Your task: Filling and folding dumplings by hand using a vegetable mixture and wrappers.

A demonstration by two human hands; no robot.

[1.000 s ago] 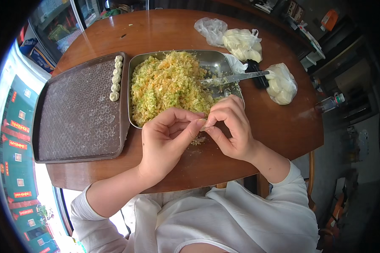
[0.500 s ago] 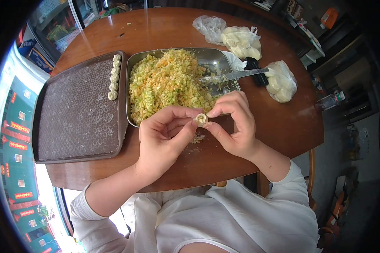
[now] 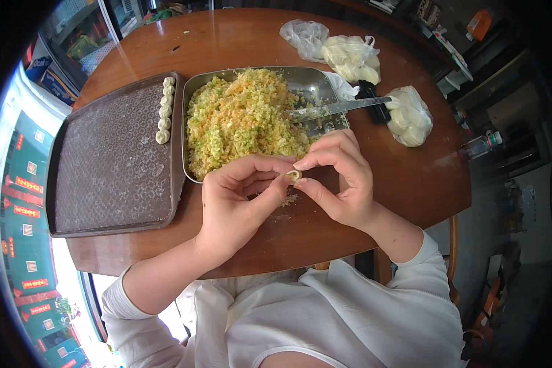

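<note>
A small pale dumpling (image 3: 294, 176) is pinched between the fingertips of my left hand (image 3: 236, 199) and my right hand (image 3: 340, 181), just above the near edge of the round wooden table (image 3: 411, 178). Behind my hands stands a metal tray (image 3: 313, 80) heaped with chopped yellow and green filling (image 3: 242, 119). A metal utensil with a black handle (image 3: 340, 107) rests on the tray's right rim. Left of it lies a dark brown tray (image 3: 110, 165) with a short row of finished dumplings (image 3: 164, 110) along its right edge.
Clear plastic bags of white dough wrappers sit at the table's far right (image 3: 349, 55) and right (image 3: 408, 116). Crumbs of filling (image 3: 286, 199) lie on the wood under my hands. A small bottle (image 3: 479, 145) stands beyond the right edge. A wooden chair (image 3: 452, 245) is at lower right.
My fingers have kept working the dumpling, which now shows between the fingertips; a second ago my hands hid it. Both hands stay in the same place.
</note>
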